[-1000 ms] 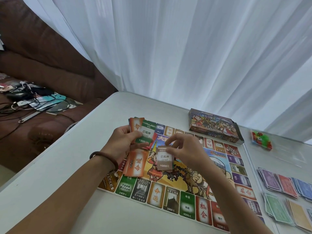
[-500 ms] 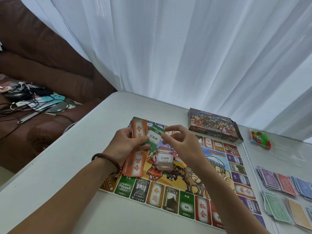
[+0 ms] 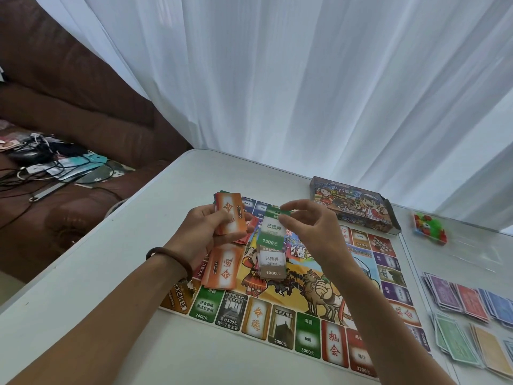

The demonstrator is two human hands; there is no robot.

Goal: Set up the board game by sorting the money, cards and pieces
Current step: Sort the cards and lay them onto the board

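Right hand (image 3: 313, 237): 1500元 card (image 3: 272, 232) above 1000元 card (image 3: 272, 266); left hand (image 3: 202, 232): orange cards (image 3: 231, 215)

- White table (image 3: 111, 287): I count one, with a rounded far-left corner and a seam running down its right part.
- Game board (image 3: 308, 337): lying flat at centre.
- Game box (image 3: 352, 207): just past the board's far-right corner.
- Packet of green and red pieces (image 3: 429, 227): right of the box, apart from it.
- Money piles (image 3: 469, 301): purple, red, blue, green and tan, right of the board.
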